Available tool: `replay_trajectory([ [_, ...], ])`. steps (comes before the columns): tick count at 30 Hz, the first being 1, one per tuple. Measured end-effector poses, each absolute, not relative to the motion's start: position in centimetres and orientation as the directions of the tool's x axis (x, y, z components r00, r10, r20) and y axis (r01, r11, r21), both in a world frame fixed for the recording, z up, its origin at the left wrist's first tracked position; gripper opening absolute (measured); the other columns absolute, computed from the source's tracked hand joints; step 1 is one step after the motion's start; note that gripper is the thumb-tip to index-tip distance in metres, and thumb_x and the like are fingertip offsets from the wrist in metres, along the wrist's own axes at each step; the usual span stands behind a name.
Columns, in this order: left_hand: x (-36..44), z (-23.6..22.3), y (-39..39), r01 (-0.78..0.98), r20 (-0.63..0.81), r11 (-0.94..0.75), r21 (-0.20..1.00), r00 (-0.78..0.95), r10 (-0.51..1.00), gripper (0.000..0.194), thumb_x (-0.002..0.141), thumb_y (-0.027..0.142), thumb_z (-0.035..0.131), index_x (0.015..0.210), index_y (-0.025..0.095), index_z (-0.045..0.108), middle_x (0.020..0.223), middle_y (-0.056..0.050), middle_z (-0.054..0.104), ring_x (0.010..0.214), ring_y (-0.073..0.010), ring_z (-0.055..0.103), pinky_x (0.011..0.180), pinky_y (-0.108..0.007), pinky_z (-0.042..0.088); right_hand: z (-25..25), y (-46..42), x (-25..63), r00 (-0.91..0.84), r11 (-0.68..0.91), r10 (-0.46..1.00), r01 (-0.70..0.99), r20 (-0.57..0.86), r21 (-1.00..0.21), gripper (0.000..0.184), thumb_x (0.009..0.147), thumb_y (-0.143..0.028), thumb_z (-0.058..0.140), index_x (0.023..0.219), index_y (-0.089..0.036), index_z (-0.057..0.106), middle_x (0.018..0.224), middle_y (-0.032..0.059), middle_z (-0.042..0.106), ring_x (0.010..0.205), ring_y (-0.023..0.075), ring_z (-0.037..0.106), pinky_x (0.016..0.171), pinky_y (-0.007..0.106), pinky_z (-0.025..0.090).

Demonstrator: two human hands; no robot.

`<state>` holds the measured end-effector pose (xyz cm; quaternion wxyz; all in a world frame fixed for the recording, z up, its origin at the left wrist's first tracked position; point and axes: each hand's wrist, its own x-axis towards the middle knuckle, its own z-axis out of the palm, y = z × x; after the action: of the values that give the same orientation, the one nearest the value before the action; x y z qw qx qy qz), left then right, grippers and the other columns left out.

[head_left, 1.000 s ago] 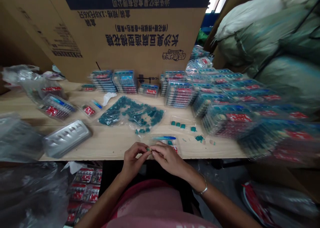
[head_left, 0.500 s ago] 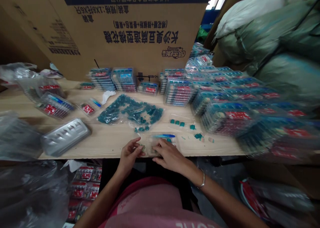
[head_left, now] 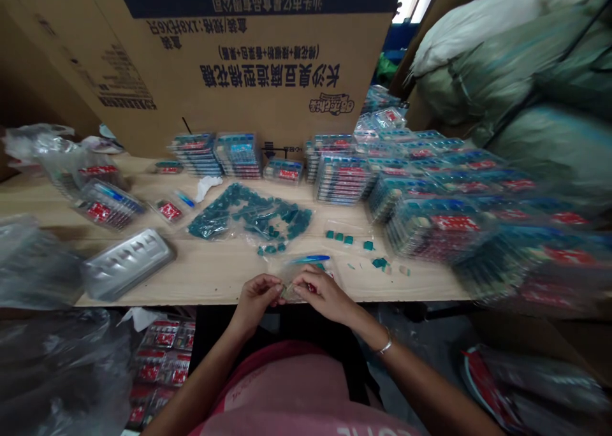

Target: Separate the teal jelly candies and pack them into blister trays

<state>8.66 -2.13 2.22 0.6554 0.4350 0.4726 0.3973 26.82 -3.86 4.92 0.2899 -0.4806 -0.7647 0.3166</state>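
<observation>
as left hand (head_left: 257,297) and right hand (head_left: 322,294) pinch small piece (head_left: 288,290) between closed fingertips: likely light, stiff, easily dropped; best held by edges, above clear plastic pack (head_left: 306,278), wooden table (head_left: 191,276).

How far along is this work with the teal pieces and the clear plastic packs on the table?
Done, it seems: many stacks of clear plastic packs with red labels fill the right of the pale wooden table. In hand: the left hand and right hand pinch a small piece above a clear pack. Left: a clear bag of loose teal pieces.
</observation>
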Motion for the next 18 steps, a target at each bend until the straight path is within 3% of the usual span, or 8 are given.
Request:
replay_trajectory([
  [4, 8.9, 2.6, -2.3, -0.145, -0.26, 0.294, 0.945, 0.213, 0.942, 0.032, 0.056, 0.039, 0.08, 0.071, 0.016, 0.064, 0.058, 0.003, 0.064, 0.05, -0.0116, 0.062, 0.047, -0.019, 0.043, 5.5, -4.0, 26.0, -0.346, 0.208, 0.937, 0.427, 0.053, -0.88, 0.01, 0.084, -0.015, 0.057, 0.077, -0.016, 0.064, 0.073, -0.001, 0.061, 0.068, 0.0116, 0.055, 0.061, 0.021, 0.038],
  [7, 8.8, 3.0, -2.6, -0.145, -0.267, 0.301, 0.942, 0.215, 0.939, 0.032, 0.06, 0.043, 0.077, 0.07, 0.016, 0.066, 0.056, 0.001, 0.066, 0.051, -0.012, 0.062, 0.049, -0.02, 0.045, 5.5, -3.9, 25.4, -0.311, 0.164, 0.95, 0.426, 0.026, -0.89, 0.011, 0.081, -0.017, 0.059, 0.071, -0.016, 0.065, 0.067, -0.0015, 0.061, 0.063, 0.011, 0.053, 0.057, 0.021, 0.036],
  [11, 8.4, 3.0, -3.0, -0.143, -0.301, 0.346, 0.927, 0.265, 0.916, 0.036, 0.063, 0.046, 0.074, 0.081, 0.015, 0.07, 0.065, -0.003, 0.071, 0.061, -0.0156, 0.067, 0.057, -0.024, 0.051, 4.8, -3.7, 25.4, -0.263, 0.14, 0.964, 0.407, 0.031, -0.902, 0.009, 0.076, -0.017, 0.062, 0.068, -0.015, 0.064, 0.065, -0.0014, 0.061, 0.062, 0.0113, 0.054, 0.056, 0.021, 0.037],
  [14, 8.4, 2.7, -3.4, -0.154, -0.243, 0.291, 0.944, 0.267, 0.932, 0.038, 0.057, 0.039, 0.08, 0.086, 0.017, 0.07, 0.075, -0.003, 0.073, 0.068, -0.0175, 0.069, 0.065, -0.027, 0.054, 4.1, -3.5, 25.4, -0.246, 0.042, 0.969, 0.283, -0.031, -0.958, 0.009, 0.076, -0.021, 0.062, 0.069, -0.015, 0.062, 0.065, -0.0003, 0.063, 0.061, 0.0125, 0.057, 0.056, 0.022, 0.04],
  [18, 8.9, 2.7, -3.7, -0.149, -0.119, 0.151, 0.977, 0.206, 0.971, 0.034, 0.063, 0.038, 0.076, 0.088, 0.017, 0.069, 0.076, -0.004, 0.073, 0.071, -0.0179, 0.068, 0.071, -0.03, 0.056, 3.7, -3.5, 24.9, -0.128, 0.023, 0.992, 0.213, -0.004, -0.977, 0.013, 0.073, -0.028, 0.064, 0.068, -0.017, 0.059, 0.064, -0.001, 0.061, 0.06, 0.0128, 0.055, 0.055, 0.023, 0.041],
])
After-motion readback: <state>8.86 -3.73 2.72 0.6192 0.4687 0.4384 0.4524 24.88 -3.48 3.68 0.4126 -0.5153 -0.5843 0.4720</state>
